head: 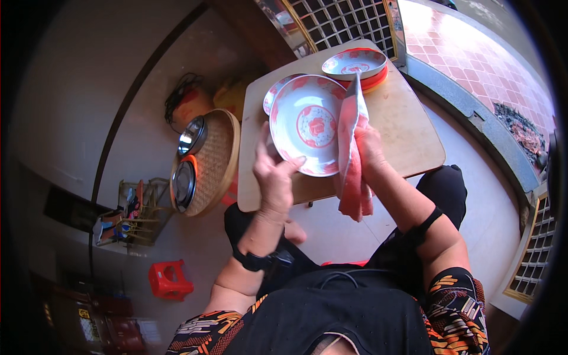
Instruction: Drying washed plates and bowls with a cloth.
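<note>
My left hand (pixel 274 173) grips the lower left rim of a white dish (pixel 284 120) with a red floral pattern, its thumb over the edge. The dish is tilted so that its inner face shows. Against its right rim, my right hand (pixel 369 144) holds a pink and white cloth (pixel 350 177) that hangs down in folds. Part of another patterned dish (pixel 271 95) shows behind the held one, mostly hidden. Farther back, a patterned bowl (pixel 355 62) rests tilted on a red round item (pixel 372 83).
A light wooden table (pixel 408 133) stands before my knees. To the left is a round woven bamboo tray (pixel 213 168) with a steel bowl (pixel 191 135) and a dark round dish (pixel 184 182). A red plastic stool (pixel 171 279) and a cluttered metal rack (pixel 133 217) stand farther left.
</note>
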A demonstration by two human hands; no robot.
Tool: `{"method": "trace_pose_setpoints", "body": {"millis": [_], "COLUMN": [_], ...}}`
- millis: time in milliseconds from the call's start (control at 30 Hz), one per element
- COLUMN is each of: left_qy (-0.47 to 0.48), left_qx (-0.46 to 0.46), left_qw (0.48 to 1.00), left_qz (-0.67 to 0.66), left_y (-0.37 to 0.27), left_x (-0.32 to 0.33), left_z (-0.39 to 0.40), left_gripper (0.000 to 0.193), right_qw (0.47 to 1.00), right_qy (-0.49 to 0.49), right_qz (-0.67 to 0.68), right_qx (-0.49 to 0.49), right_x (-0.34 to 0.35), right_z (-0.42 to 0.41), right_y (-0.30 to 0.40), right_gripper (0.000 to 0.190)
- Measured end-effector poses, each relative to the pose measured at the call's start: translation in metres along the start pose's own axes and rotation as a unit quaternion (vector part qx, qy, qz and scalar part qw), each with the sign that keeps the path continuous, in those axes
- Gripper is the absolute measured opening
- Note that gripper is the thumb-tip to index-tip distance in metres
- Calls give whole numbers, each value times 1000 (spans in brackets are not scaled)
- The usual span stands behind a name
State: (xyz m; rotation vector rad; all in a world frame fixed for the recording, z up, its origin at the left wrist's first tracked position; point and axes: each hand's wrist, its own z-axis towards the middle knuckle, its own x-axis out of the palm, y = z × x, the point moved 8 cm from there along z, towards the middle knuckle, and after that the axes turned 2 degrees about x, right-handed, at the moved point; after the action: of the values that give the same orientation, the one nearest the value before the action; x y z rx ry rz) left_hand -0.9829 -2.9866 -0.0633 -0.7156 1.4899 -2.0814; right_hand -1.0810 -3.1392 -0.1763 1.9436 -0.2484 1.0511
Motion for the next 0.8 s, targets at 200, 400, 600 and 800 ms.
{"method": "trace_pose_setpoints", "body": {"millis": [200,400,600,800], "left_qy": [-61,64,-86,-77], "left_qx": [95,70,63,123], "left_qw": [990,984,994,985], "left_qz": [78,148,19,91], "left_y": [9,-29,-16,-1], "left_x": [8,-14,-26,-8], "left_z": [-18,17,10,-11], "left_gripper": [85,84,84,96], "right_qw": [981,995,997,990], "right_qy": [81,73,29,63], "right_qz": [149,26,51,78], "right_qx": [96,61,44,99], "right_x": [12,14,26,14], "right_z": [0,-1,-23,-16], "right_y": [-43,-9,-27,-49], "right_gripper": [25,21,24,26]}}
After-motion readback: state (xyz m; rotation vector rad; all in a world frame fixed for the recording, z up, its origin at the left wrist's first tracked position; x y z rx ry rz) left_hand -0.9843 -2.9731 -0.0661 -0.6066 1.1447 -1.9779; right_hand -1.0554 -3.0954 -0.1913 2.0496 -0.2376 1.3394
